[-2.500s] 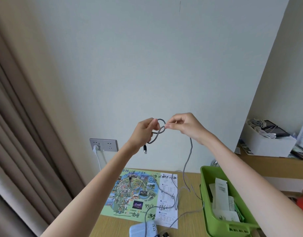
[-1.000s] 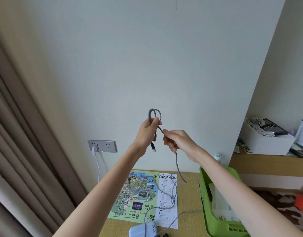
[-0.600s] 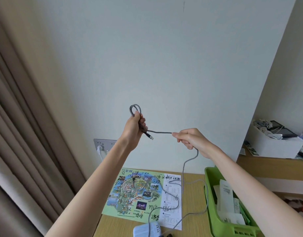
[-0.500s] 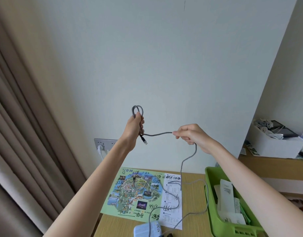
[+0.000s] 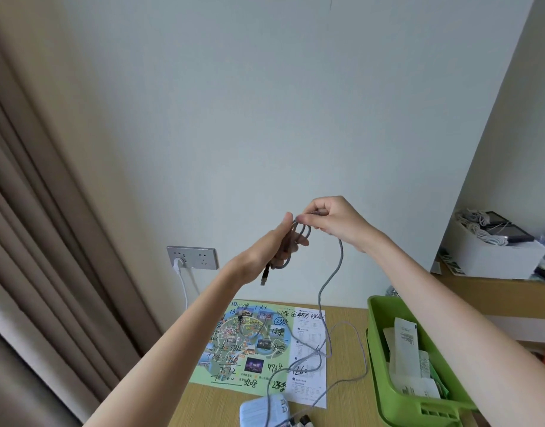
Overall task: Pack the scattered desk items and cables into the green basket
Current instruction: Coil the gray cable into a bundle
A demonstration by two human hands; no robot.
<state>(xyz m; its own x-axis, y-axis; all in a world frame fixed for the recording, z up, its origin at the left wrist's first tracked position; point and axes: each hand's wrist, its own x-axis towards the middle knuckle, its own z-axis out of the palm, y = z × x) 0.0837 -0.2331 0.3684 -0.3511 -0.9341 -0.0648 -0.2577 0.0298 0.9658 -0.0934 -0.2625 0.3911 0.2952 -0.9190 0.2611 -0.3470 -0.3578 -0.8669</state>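
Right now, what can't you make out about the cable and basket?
Head view only:
- Cable: the loop count in the left hand is hidden by its fingers. The far end is cut off by the bottom edge near the charger.
- Basket: the right side is hidden by the right arm, and the near end is cut off by the bottom edge.
- Papers in the basket: the print is too small to read.

One wide-angle view, worn on the person's head, faces forward at a plain pale wall (image 5: pixel 265 103), tilted only slightly down: the light wooden desk (image 5: pixel 348 408) fills the lower edge, a beige pleated curtain (image 5: pixel 34 241) the left, and left hand (image 5: pixel 265 251) and right hand (image 5: pixel 333 220) meet close ahead, mid-frame.
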